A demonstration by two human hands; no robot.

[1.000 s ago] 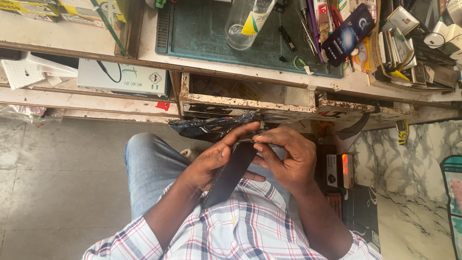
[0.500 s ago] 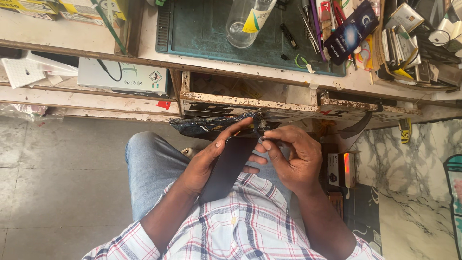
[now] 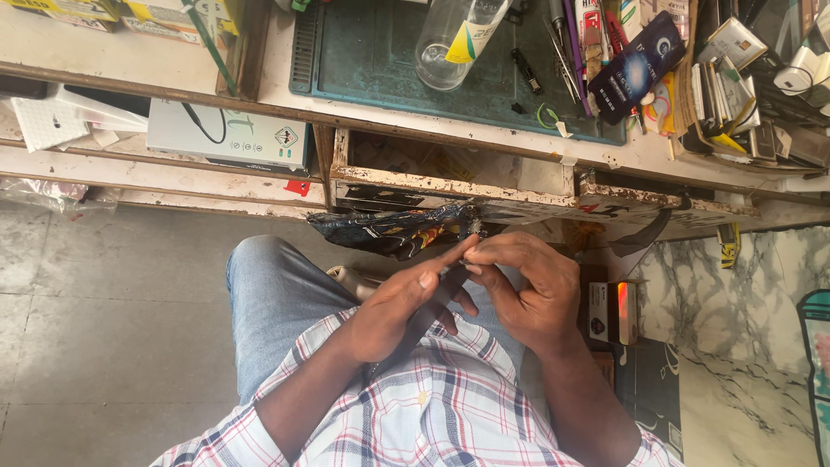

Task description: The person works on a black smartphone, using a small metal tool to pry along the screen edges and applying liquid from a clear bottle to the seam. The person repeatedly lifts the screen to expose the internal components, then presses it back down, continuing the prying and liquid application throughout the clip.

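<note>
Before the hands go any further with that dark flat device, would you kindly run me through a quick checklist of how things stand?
1. Left hand supports the dark flat device from beneath: ok.
2. Right hand pinches at the device's upper end, fingertips together: ok.
3. What the right fingertips hold, a tool or a small part: cannot tell, too small.
4. Device held over the lap, clear of the open drawer: ok.
5. Crumpled dark wrapper hangs at the drawer edge, close to the fingertips: not ok, crowding the work.
6. Clear bottle lies on the green mat, away from the hands: ok.
</note>
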